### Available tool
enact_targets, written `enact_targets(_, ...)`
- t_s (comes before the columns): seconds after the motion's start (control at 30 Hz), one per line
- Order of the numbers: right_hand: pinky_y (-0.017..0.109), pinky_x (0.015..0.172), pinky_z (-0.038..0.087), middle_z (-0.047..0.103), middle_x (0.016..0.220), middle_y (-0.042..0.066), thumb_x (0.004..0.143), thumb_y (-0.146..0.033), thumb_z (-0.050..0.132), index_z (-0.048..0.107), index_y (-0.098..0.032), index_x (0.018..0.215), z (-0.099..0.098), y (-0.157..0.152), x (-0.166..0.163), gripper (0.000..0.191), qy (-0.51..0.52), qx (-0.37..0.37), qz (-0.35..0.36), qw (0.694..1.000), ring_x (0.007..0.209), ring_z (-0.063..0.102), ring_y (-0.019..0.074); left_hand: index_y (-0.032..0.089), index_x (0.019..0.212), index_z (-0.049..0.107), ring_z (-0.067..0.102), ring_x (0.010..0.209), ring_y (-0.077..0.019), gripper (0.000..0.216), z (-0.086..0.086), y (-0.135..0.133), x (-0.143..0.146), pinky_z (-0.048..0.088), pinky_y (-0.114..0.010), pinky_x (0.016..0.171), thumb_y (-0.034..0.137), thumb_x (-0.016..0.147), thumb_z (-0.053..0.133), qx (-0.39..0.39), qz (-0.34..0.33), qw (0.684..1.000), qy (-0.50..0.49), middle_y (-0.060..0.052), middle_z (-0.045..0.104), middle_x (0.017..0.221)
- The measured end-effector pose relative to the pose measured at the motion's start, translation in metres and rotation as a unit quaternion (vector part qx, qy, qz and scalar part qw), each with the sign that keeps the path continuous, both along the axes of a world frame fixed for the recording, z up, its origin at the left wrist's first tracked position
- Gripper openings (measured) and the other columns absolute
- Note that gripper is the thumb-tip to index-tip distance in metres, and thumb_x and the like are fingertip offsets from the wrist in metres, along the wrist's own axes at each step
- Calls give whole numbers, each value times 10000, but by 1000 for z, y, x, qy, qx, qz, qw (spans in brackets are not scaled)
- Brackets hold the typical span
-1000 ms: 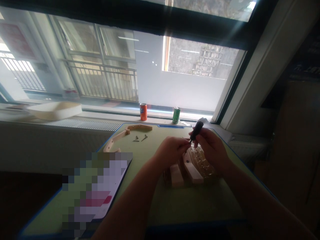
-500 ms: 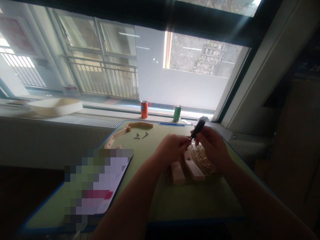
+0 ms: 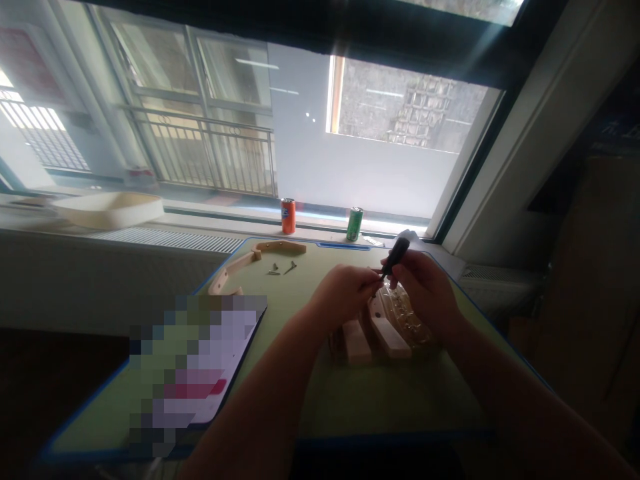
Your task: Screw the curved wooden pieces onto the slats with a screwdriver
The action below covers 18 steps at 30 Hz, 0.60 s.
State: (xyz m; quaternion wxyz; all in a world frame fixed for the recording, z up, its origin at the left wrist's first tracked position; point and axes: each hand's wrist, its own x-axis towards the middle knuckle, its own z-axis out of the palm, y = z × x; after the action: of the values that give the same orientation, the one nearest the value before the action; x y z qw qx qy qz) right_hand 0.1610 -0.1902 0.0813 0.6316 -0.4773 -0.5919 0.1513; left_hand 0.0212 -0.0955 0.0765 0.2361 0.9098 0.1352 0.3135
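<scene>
My right hand [image 3: 425, 290] is closed round the black handle of a screwdriver [image 3: 397, 255], held tilted above the green table mat [image 3: 310, 393]. My left hand [image 3: 345, 293] pinches at the screwdriver's tip; what sits between its fingers is too small to make out. Just below both hands lie pale wooden pieces [image 3: 373, 337] on a clear plastic bag [image 3: 410, 323].
A curved wooden part [image 3: 250, 263] and a few loose screws [image 3: 281, 269] lie at the mat's far left. A pixelated sheet [image 3: 193, 363] covers the near left. An orange can [image 3: 287, 215], a green can [image 3: 355, 223] and a pale tray [image 3: 110, 209] stand on the windowsill.
Both hands stay together at the screwdriver tip with only slight shifts; the view has drifted a little.
</scene>
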Motion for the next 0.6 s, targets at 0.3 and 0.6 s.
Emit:
enact_targets(0.3, 293, 638, 487, 631, 865, 18, 779, -237, 604, 575, -210, 965, 0, 1, -1, 190, 23, -3, -12, 1000, 727, 584, 139, 185, 824, 695, 424, 504, -78, 307, 5, -6, -1, 294, -203, 505, 441, 786, 530, -28, 18, 999, -21, 35, 547, 528)
enact_targets(0.6, 264, 573, 442, 578, 788, -7, 782, -277, 598, 563, -211, 975, -2, 6, -1, 207, 55, -2, -22, 998, 642, 527, 116, 189, 851, 701, 522, 582, -94, 251, -4, -2, 5, 361, -198, 574, 343, 816, 506, -52, 20, 998, -39, 16, 642, 653)
